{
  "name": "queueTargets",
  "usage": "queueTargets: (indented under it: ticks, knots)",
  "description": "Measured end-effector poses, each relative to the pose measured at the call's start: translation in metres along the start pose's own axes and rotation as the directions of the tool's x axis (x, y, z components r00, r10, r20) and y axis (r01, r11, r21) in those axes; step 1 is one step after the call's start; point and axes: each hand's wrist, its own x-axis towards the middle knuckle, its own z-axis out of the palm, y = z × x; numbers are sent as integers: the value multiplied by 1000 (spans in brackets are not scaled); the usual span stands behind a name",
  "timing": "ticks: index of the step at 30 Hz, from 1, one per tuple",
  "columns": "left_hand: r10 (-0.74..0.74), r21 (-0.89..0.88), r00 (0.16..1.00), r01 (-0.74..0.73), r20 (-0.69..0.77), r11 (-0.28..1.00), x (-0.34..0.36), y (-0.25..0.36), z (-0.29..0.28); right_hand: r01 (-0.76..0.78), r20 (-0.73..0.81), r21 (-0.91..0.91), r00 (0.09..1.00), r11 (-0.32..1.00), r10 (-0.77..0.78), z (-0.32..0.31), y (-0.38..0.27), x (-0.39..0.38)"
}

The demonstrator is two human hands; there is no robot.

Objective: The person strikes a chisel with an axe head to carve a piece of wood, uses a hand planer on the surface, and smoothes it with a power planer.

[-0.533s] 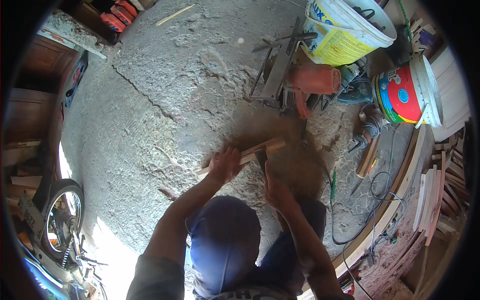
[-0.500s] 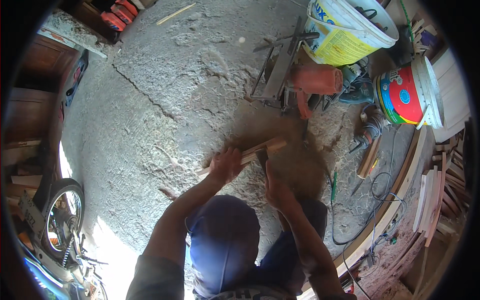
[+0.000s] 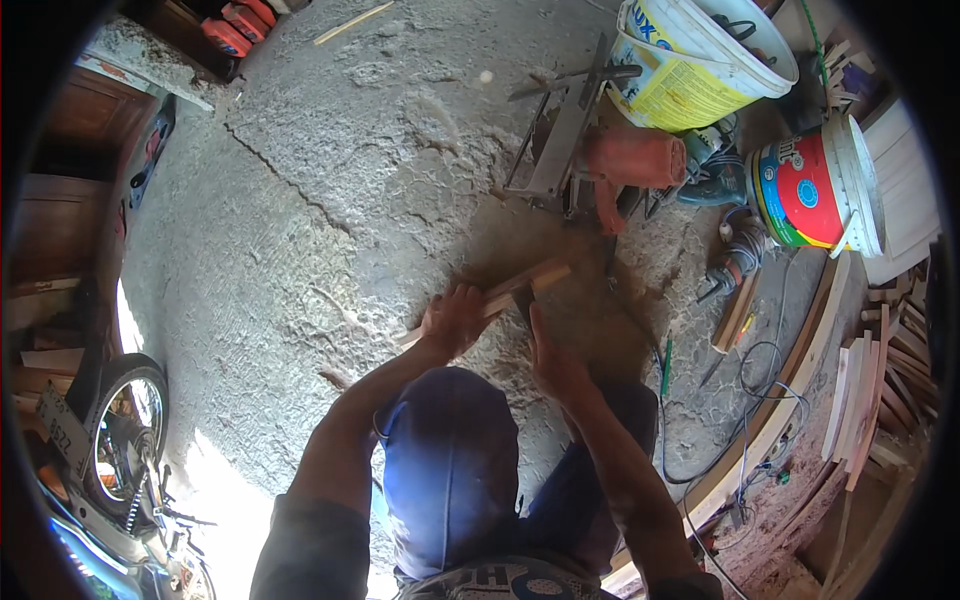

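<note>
My left hand [image 3: 454,322] presses on a narrow light-brown wooden strip [image 3: 545,274], lying diagonally over the brownish, dusty patch of floor in front of me. My right hand [image 3: 553,362] grips a dark, flat tool [image 3: 522,303] against the strip, to the right of my left hand; what kind of tool it is, I cannot tell. Directly below my hands is my blue-clad bent leg [image 3: 445,460].
A red power tool with a metal plate [image 3: 630,157], white-and-yellow bucket [image 3: 680,85], red-labelled bucket [image 3: 800,185], grey drill [image 3: 740,258] and cables crowd the right. Stacked timber [image 3: 865,400] lines the right edge. A motorcycle wheel [image 3: 125,430] is at lower left, cracked concrete floor [image 3: 300,240] between.
Both hands, the wooden strip and the dark tool have shifted slightly away from me, upward in the picture. My blue-clad leg also appears higher.
</note>
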Motion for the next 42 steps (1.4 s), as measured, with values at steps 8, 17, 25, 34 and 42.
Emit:
queueTargets:
  ticks: [8,17,25,34,42]
  knots:
    - [53,-33,994,-56,-94,998,0,-7,16,-27,-98,6,995,1000,27,25,6,1]
    - [100,-4,982,-102,-161,995,-7,-14,17,122,-167,-104,976,987,-138,21,30,-10]
    - [134,-30,987,-137,-88,990,-3,-15,8,111,-63,-262,989,959,-132,-4,24,5]
    - [141,-43,987,-145,-80,988,1,-20,4,48,36,-243,999,969,-40,-13,-5,16]
    - [193,-82,971,-206,-138,975,4,-21,7,102,-142,-156,982,983,-125,11,-4,8]
